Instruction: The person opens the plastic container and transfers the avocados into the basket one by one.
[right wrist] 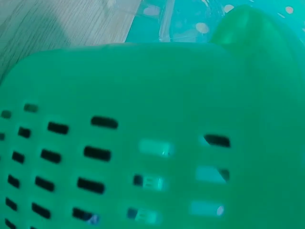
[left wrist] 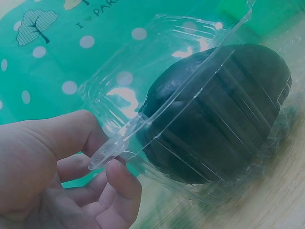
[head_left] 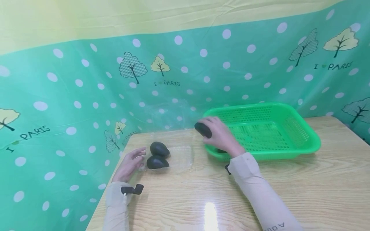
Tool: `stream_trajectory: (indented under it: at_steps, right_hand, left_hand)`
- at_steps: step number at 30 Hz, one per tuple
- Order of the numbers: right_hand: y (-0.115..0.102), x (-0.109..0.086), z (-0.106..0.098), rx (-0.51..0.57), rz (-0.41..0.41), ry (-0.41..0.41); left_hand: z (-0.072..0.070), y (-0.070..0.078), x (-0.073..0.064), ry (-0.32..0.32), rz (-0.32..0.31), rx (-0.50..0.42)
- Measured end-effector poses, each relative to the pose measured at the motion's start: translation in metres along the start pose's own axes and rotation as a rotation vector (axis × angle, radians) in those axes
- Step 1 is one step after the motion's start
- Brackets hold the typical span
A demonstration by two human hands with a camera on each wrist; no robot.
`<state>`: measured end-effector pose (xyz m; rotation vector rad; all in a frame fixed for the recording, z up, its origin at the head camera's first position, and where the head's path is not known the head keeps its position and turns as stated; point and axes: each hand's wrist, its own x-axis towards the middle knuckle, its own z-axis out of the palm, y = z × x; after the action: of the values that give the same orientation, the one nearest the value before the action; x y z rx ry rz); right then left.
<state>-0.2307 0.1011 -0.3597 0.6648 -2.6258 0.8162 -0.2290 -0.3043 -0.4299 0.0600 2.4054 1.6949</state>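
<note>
In the head view my right hand [head_left: 220,136] grips a dark avocado [head_left: 203,129] at the left end of the green basket [head_left: 300,153]. Part of another dark avocado [head_left: 221,151] shows in the basket beneath my right wrist. Two more avocados [head_left: 159,149] lie side by side in the left half of an open clear plastic clamshell box [head_left: 182,157]. At that box's left edge, my left hand [head_left: 130,166] pinches its rim tab, as the left wrist view shows close beside an avocado [left wrist: 214,114]. The right wrist view holds only the basket's perforated wall [right wrist: 157,90]; the hand is out of sight there.
The box's clear lid [head_left: 169,112] stands raised at the back, against a green dotted curtain [head_left: 95,83]. Everything rests on a light wooden table [head_left: 179,199], whose left edge runs under my left forearm.
</note>
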Motion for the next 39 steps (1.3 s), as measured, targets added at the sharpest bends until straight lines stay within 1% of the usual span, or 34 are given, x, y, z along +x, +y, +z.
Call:
stream_trajectory:
  at_steps: [9, 14, 24, 31, 39]
  right_hand:
    - [0.006, -0.004, -0.003, -0.003, 0.010, 0.001]
    - [0.009, -0.005, -0.005, -0.005, 0.025, -0.012]
    - [0.013, -0.008, -0.009, -0.013, 0.059, -0.043]
    - [0.017, -0.009, -0.009, -0.025, 0.072, -0.061]
    - [0.024, -0.010, -0.010, -0.024, 0.082, -0.053]
  left_hand:
    - [0.001, 0.000, 0.001, -0.001, -0.001, 0.003]
    - [0.001, 0.000, -0.001, -0.010, 0.008, 0.000]
    - [0.001, 0.002, -0.003, -0.024, 0.016, -0.050]
    - [0.001, 0.002, -0.003, -0.024, 0.000, -0.059]
    - [0.000, 0.001, -0.002, -0.024, -0.002, -0.049]
